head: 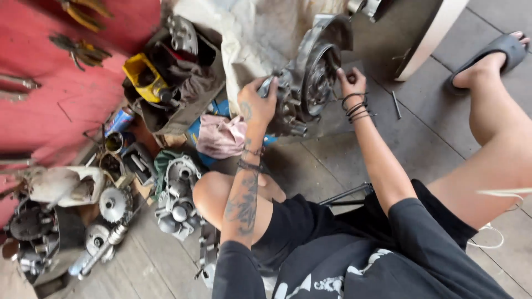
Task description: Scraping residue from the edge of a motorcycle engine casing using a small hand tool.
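Engine casing (307, 83) held by both hands (bare) (256, 102) (350, 83)

view: single head-worn camera | position: above the seated person's chest and lap | facing: steeply down and forward onto the floor | range: close, arms fill the centre, left hand (256, 102) and right hand (351, 83) on the engine casing (310, 77) near the top edge | shared views: only one

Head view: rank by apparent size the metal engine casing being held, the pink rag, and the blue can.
1. Metal engine casing, largest, gripped by left hand and right hand.
2. Pink rag.
3. Blue can, smallest.
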